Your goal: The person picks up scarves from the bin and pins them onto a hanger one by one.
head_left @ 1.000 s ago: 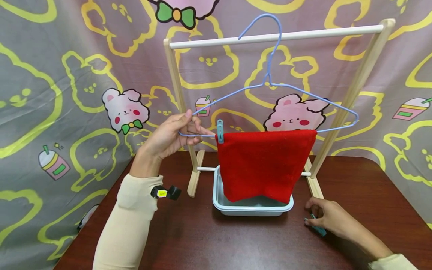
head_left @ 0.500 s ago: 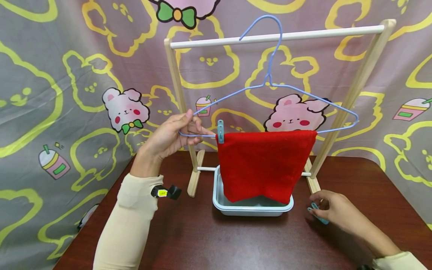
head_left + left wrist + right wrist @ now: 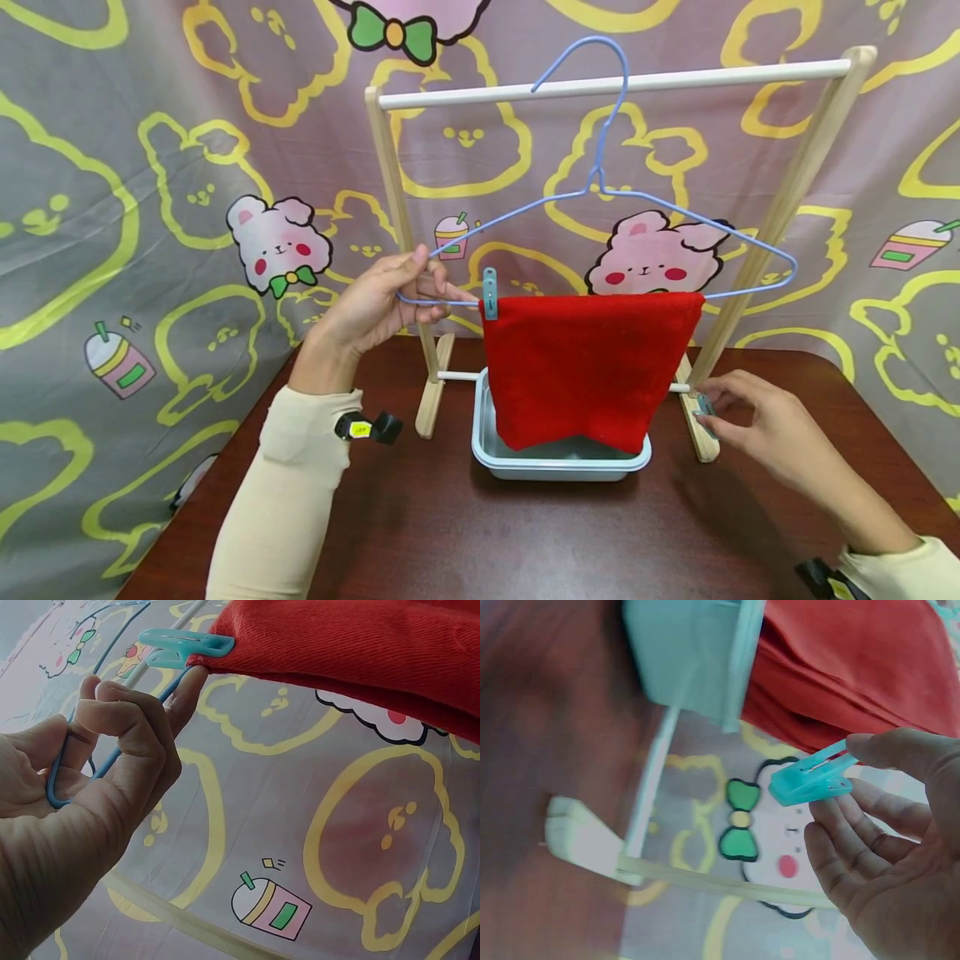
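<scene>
My left hand grips the left corner of a blue wire hanger, fingers curled round the wire. A red cloth hangs folded over the hanger's bottom bar. One teal clothespin clamps the cloth's left top corner to the bar, just beyond my left fingertips. Down at the right, my right hand pinches a second teal clothespin between thumb and fingers, apart from the cloth. No clothespin shows on the cloth's right top corner.
Behind the hanger stands a wooden rack with a white top rail; the hook overlaps that rail in view. Below the cloth, a light blue basin sits on the dark brown table. A patterned curtain backs everything.
My right hand has lifted the second clothespin from low over the table, up beside the rack's right foot. The left hand, hanger and cloth have stayed almost still.
</scene>
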